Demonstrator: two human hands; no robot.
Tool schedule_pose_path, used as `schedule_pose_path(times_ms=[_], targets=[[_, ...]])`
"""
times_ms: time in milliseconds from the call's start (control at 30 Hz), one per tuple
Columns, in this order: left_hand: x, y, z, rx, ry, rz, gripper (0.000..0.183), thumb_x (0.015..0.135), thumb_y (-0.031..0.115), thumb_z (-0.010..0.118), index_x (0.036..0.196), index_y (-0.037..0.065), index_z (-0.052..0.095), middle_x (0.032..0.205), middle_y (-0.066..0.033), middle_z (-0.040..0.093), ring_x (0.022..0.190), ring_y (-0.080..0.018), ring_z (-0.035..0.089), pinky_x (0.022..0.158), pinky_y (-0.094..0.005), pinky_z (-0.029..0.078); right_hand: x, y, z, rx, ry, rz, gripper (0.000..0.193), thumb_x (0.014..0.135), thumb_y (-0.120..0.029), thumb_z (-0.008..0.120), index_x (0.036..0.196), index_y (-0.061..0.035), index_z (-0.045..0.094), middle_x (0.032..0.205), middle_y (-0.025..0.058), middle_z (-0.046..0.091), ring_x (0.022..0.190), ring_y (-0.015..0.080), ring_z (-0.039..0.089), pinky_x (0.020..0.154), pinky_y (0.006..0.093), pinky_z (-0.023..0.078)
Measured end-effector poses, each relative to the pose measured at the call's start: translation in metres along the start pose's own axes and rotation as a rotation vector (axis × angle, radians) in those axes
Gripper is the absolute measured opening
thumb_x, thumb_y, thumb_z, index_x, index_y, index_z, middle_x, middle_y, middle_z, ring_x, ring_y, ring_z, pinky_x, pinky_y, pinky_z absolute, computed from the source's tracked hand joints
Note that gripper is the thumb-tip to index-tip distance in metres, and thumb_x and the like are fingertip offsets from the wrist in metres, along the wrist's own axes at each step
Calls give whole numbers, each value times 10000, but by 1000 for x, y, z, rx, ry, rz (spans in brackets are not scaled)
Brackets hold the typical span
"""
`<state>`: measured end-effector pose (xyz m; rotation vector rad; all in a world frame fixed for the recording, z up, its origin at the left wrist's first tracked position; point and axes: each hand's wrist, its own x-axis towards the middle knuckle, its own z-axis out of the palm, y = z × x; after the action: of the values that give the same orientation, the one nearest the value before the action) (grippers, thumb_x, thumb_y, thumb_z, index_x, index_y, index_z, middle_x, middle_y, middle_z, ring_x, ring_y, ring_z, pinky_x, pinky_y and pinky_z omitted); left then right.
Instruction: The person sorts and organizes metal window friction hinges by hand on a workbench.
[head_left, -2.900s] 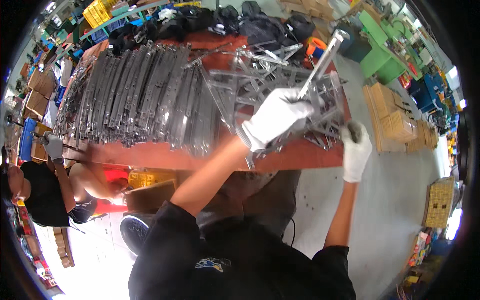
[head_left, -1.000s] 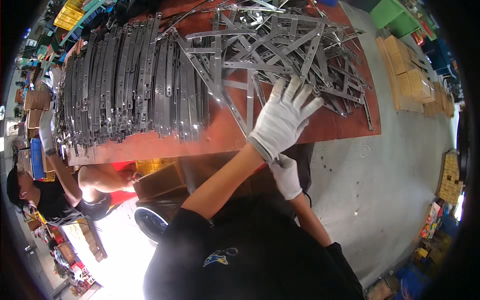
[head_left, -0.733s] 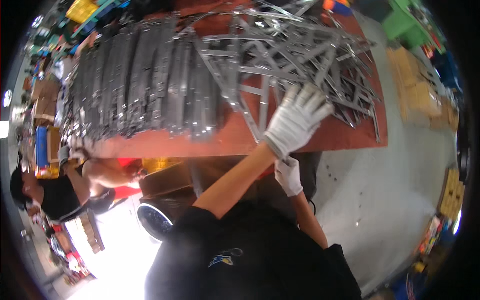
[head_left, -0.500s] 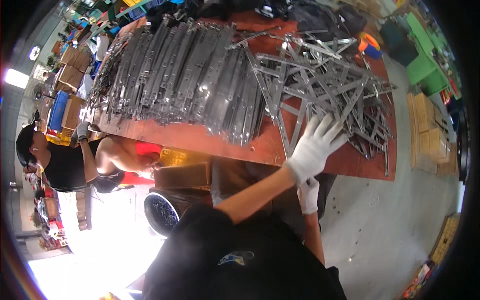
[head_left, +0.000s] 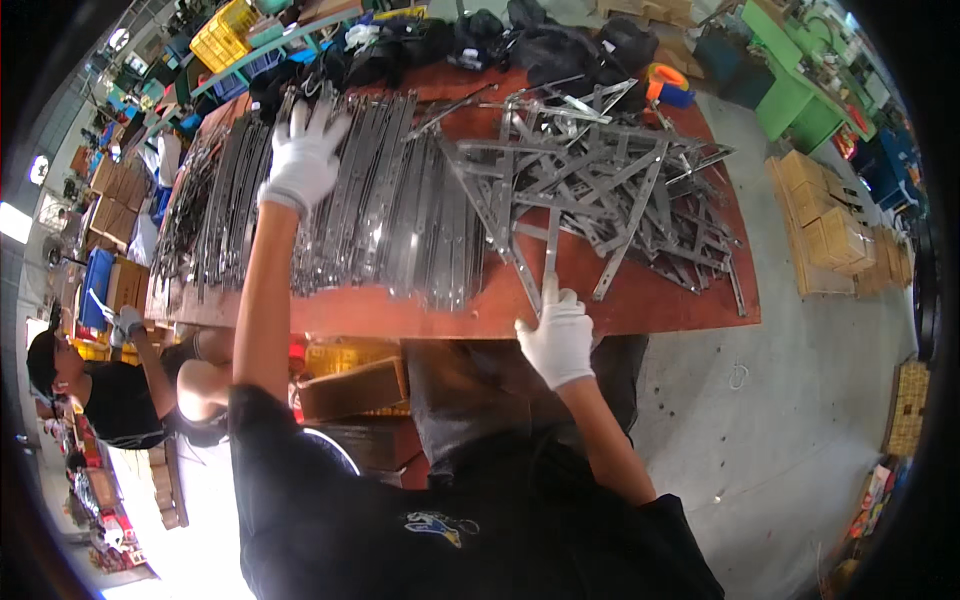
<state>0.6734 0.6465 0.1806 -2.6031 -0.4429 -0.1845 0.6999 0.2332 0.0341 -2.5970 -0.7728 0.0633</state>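
My left hand [head_left: 302, 165], in a white glove, is spread open above the neat rows of long grey metal strips [head_left: 345, 215] on the left of the table. Its fingers point to the far side, and it holds nothing. At the table's near edge, my right hand [head_left: 560, 342], gloved alike, has its fingers closed around the near end of one flat metal strip [head_left: 552, 240]. That strip lies at the near side of a tangled pile of metal strips [head_left: 610, 180]. The exact grip is partly hidden by the glove.
Under it all is a reddish-brown table [head_left: 640, 317]. Black bags [head_left: 550, 50] and an orange and blue tape roll [head_left: 668, 85] lie at its far side. A co-worker [head_left: 125, 400] sits at left. Cardboard boxes [head_left: 835, 235] stand on the floor at right.
My left hand has swung from the loose pile at right to over the neat rows at left. My right hand has risen from below the table edge to a strip. The view has shifted.
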Motion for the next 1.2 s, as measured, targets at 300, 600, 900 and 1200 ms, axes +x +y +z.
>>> schedule_pose_path(times_ms=[300, 600, 900, 1200], targets=[[-58, 140, -6, -476, -96, 223, 560, 912, 277, 663, 1460, 218, 568, 1616, -147, 427, 1522, -419, 329, 1200, -625, 289, 31, 22, -12, 104, 25, 235, 646, 836, -92, 639, 1425, 29, 404, 1044, 289, 662, 921, 471, 715, 782, 538, 587], [-79, 211, -146, -887, 599, 390, 469, 838, 129, 733, 1303, 170, 690, 1464, -131, 576, 1387, -376, 504, 1141, -569, 367, 2, 82, -145, -389, 117, 76, 161, 845, -217, 682, 938, -88, 651, 736, 189, 709, 746, 411, 721, 665, 528, 547], [-68, 220, -126, -1015, 620, 225, 429, 844, 84, 712, 1272, 101, 698, 1316, -199, 661, 1233, -419, 617, 1052, -516, 470, 6, 144, -173, -460, 233, -181, 214, 737, -175, 753, 871, -87, 611, 695, 148, 662, 680, 387, 679, 624, 494, 511], [-91, 229, -61, -1187, 339, 286, 375, 844, 60, 684, 1218, 57, 690, 1216, -198, 689, 1119, -423, 652, 958, -497, 527, 46, 150, -180, -649, 183, -313, 154, 691, -83, 657, 837, -125, 635, 679, 119, 657, 678, 363, 669, 638, 472, 500]])
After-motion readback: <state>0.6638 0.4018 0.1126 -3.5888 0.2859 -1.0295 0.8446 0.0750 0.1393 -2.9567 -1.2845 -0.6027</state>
